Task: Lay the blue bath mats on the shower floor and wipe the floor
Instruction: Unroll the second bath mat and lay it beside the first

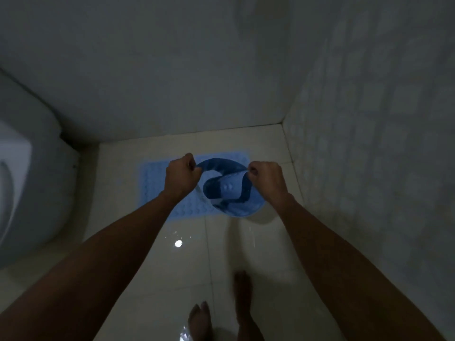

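left hand [181, 174] and right hand [267, 179] out in front, level with each other, both closed in fists on the top edge of a curled mat [230, 190]. left fist pinching the left end of that edge, right fist pinching the right end, thumbs on the near side. mat hanging between the fists, bowed into a loop, darker blue on the rim, paler bumpy face showing inside the curl, lower fold sagging below the hands. beyond and below it, flat mat [157, 185] spread pale blue on the floor [221, 254], near the back wall [172, 82], partly hidden by the left wrist and the held one. glossy cream tiles, one bright glint in the middle. toilet [29, 183] at the left edge. bare feet [200, 321] at the bottom.
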